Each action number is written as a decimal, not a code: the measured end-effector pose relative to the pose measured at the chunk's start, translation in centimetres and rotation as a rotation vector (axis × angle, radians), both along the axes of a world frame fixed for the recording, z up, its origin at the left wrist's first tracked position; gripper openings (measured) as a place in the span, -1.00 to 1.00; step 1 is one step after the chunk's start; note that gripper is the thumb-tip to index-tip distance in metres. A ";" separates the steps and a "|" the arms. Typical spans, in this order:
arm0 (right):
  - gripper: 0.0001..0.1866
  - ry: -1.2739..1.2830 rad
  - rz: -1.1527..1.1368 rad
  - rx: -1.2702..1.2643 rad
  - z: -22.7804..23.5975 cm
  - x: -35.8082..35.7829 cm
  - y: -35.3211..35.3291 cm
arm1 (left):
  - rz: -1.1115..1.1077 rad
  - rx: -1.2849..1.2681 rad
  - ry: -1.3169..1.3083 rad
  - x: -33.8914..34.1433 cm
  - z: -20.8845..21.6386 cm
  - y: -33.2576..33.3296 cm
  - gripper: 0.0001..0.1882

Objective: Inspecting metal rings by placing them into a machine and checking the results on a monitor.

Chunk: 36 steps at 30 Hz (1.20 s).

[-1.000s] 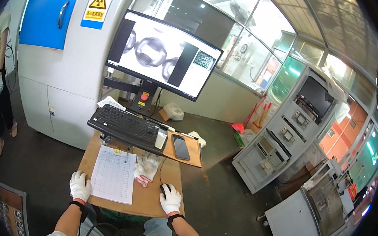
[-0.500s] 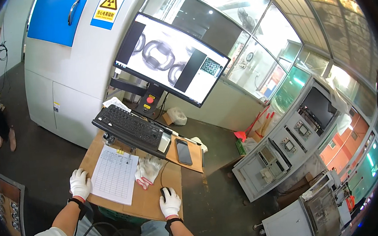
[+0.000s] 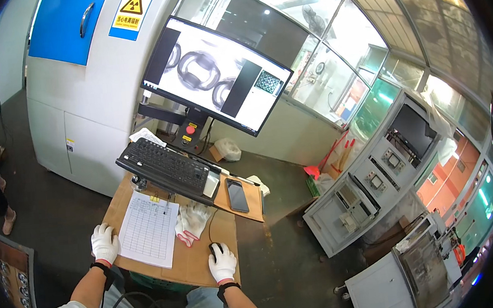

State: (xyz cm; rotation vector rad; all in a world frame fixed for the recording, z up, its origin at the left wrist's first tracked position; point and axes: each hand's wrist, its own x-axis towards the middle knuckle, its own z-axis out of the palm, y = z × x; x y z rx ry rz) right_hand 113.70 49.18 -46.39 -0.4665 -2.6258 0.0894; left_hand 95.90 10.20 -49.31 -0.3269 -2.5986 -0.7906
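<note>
Near left: white-gloved left hand, fingers loosely parted, empty. Near right: white-gloved right hand, curled over black computer mouse.

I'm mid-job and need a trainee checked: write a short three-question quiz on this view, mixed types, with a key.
1. What does the right hand rest on?
2. True or false: the phone lies to the left of the keyboard.
3. Fill in the blank: the loose gloves lie just to the right of the ruled ____.

Key
1. The mouse.
2. False; it lies to the right.
3. Paper.
</note>
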 end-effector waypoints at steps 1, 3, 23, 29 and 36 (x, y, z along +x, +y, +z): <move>-0.50 0.000 0.000 -0.004 0.0 0.0 0.0 | 0.002 0.004 0.003 0.0 0.0 0.0 -0.70; -0.49 0.003 -0.002 -0.010 0.1 0.0 0.0 | 0.002 0.007 0.009 0.1 -0.1 0.1 -0.70; -0.46 0.027 -0.006 -0.024 -0.1 0.0 0.2 | -0.023 0.008 0.024 -0.2 -0.5 0.1 -0.66; -0.45 0.016 -0.010 -0.045 -0.8 0.0 0.5 | -0.018 0.005 -0.009 -0.1 -0.8 -0.1 -0.65; -0.45 -0.025 -0.036 -0.044 -1.3 -0.1 0.6 | -0.011 0.011 -0.013 -0.3 -1.3 -0.2 -0.66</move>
